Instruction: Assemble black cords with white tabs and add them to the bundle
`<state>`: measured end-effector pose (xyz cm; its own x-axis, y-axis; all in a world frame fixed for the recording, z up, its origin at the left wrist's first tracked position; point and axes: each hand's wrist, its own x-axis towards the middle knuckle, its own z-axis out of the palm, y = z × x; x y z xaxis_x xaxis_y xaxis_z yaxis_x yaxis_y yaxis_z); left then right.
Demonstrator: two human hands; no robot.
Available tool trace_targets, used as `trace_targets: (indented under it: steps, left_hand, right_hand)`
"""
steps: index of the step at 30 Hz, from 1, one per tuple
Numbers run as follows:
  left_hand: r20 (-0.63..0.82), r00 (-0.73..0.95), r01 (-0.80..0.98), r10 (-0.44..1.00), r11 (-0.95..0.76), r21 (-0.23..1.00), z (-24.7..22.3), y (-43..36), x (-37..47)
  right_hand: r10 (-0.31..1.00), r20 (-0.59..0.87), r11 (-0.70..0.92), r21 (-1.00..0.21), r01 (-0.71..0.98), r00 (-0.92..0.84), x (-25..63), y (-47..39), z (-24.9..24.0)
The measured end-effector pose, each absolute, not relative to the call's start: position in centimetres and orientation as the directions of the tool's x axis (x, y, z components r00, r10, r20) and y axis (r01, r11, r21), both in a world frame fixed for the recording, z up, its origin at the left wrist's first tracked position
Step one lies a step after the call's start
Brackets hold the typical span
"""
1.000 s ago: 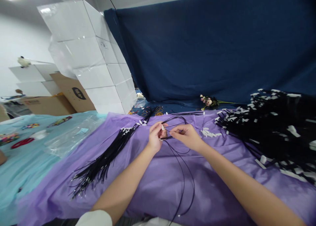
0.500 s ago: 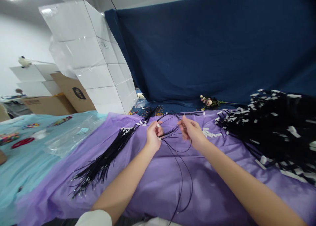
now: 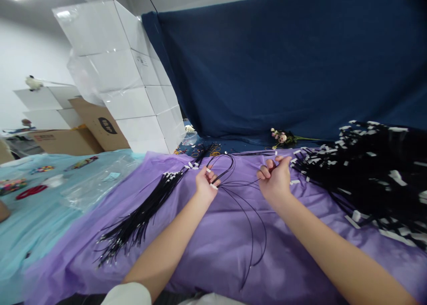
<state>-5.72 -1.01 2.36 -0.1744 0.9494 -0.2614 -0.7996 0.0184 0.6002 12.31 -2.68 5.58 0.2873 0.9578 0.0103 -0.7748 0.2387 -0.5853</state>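
Thin black cords (image 3: 251, 231) with a white tag are pinched in my left hand (image 3: 207, 182), near the middle of the purple cloth (image 3: 213, 247). Some of them loop up behind the hand, others curve down over the cloth toward me. My right hand (image 3: 275, 178) is farther right with its fingers curled, and thin cord strands run to its fingertips. A combed-out bundle of black cords (image 3: 147, 211) with white tags lies left of my left hand. To the right of my right hand is a large heap of tagged black cords (image 3: 370, 176).
White boxes (image 3: 133, 96) are stacked at the back left, near open cardboard boxes (image 3: 100, 127). Blue cloth (image 3: 283, 65) hangs behind, with artificial flowers (image 3: 283, 138) at its foot. A plastic bag (image 3: 100, 185) and a red coil (image 3: 31, 192) lie on the light-blue cloth.
My right hand has moved right, away from my left hand, drawing strands out sideways. The cord loop between the hands has narrowed, and the hanging cords have shifted slightly right.
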Motion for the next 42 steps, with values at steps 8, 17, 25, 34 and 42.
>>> trace_targets:
  steps: [8,17,25,34,42]
  left_hand:
    - [-0.276,-0.102,-0.765,0.956,0.101,0.636,1.9,-0.9,-5.6]
    - [-0.264,-0.055,-0.725,0.963,0.144,0.673,1.7,-1.4,-4.8]
    - [-0.201,0.029,-0.672,0.979,0.168,0.721,1.7,-1.8,-4.4]
    - [-0.192,0.046,-0.604,0.98,0.181,0.777,2.0,-2.5,-3.7]
    - [-0.117,0.08,-0.587,0.99,0.142,0.797,2.3,-3.0,-3.6]
  right_hand:
    - [0.746,0.367,0.633,-0.65,-0.42,0.556,11.9,-2.7,5.6]
    - [0.509,0.86,0.827,-0.5,0.256,0.033,12.0,-2.2,2.3]
    - [0.601,0.687,0.657,-0.134,0.742,-0.408,11.5,-4.0,3.8]
    - [0.758,0.534,0.511,-0.13,0.85,-0.374,11.4,-4.2,4.0]
    - [0.733,0.596,0.489,-0.126,0.863,-0.328,11.2,-3.6,3.1]
